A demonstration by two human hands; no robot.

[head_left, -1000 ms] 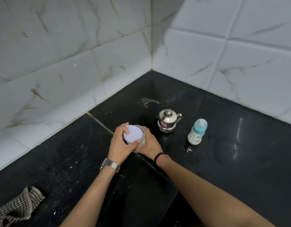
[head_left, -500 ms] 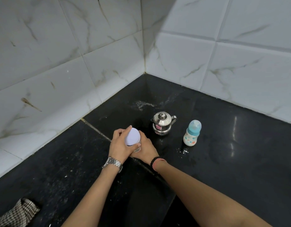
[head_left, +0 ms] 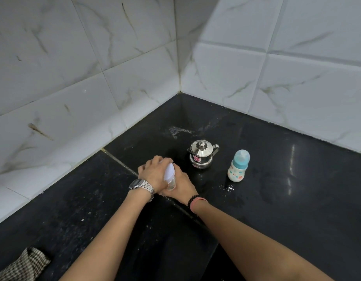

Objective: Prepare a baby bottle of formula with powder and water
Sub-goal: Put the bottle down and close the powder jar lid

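A small clear jar [head_left: 171, 182] with a white lid [head_left: 169, 172] is being held on the black counter [head_left: 277, 189] between both hands: the left hand [head_left: 153, 173] is being curled over the lid, its fingers clamped round the rim, while the right hand [head_left: 182, 186] is being wrapped round the glass body to steady it. The lid is being seen tilted, so it is judged that it is being twisted or lifted off. If it is being pulled free too sharply, the jar could be jerked and its contents spilled; white specks [head_left: 228, 187] are already lying on the counter beside the baby bottle [head_left: 238, 166]. That bottle is standing upright and capped, well to the right of the hands, with the steel pot [head_left: 202, 157] between it and the jar, so an elbow swung outward could be knocking either over. Most of the jar is being hidden by the two hands, and what is inside cannot be told; whether the lid is already loose is not being shown either. A checked cloth [head_left: 21, 266] is being cut off at the lower left edge.
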